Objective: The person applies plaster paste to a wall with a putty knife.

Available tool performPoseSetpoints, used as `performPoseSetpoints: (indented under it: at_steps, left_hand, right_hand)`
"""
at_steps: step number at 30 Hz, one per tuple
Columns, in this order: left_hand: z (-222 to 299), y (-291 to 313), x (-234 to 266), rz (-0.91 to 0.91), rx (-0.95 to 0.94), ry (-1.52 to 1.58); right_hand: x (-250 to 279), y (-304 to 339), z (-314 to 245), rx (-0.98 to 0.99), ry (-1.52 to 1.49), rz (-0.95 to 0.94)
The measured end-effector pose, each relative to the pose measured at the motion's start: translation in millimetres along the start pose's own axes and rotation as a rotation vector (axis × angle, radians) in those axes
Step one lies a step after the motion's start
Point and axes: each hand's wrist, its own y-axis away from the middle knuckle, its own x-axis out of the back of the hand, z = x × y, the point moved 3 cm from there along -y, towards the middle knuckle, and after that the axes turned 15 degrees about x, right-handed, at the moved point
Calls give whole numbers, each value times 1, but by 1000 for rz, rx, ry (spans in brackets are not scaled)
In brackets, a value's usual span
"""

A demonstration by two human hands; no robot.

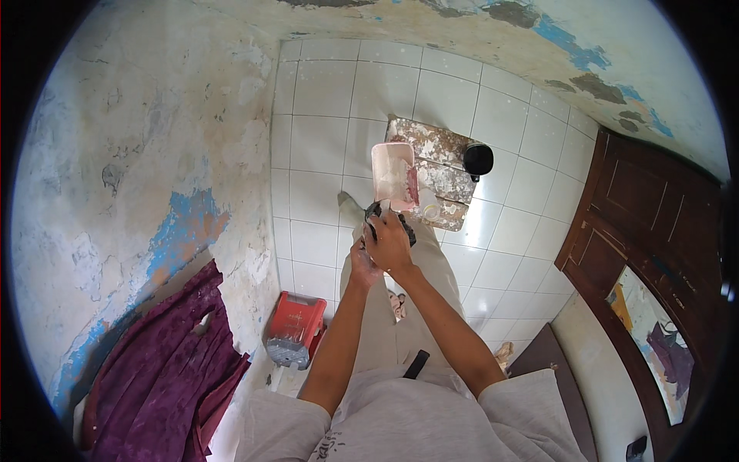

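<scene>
My two hands meet in front of me, above my legs. My right hand [390, 242] is closed over a black object [375, 209], with its fingers bent across the top. Just below and to the left, my left hand [366, 266] grips the same object from underneath; pale smears show on it. The object's dark, bumpy edge sticks out on the right of my fingers, but most of it is covered and I cannot make out its kind. Beyond my hands, a pale pink rectangular tub [393, 163] with reddish residue rests on a paint-spattered wooden stool [443, 181].
A black cup [478, 159] and a clear plastic cup [431, 208] are by the stool's right side. A red and grey plastic box [295, 319] stands near the left wall. Purple cloth [165, 369] hangs there. On the right are a brown wooden door [647, 200] and a mirror [654, 346].
</scene>
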Motion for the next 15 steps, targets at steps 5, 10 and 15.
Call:
performPoseSetpoints:
  at_steps: [5,10,15]
  left_hand:
    - [15,-6,12,-144,-11,-41]
    - [21,-14,30,-277,-55,-127]
    - [26,-20,8,-462,6,-187]
  right_hand:
    - [18,-10,-31,58,-51,86]
    - [49,-14,-71,154,-102,153]
    - [77,-3,-104,115,-212,106]
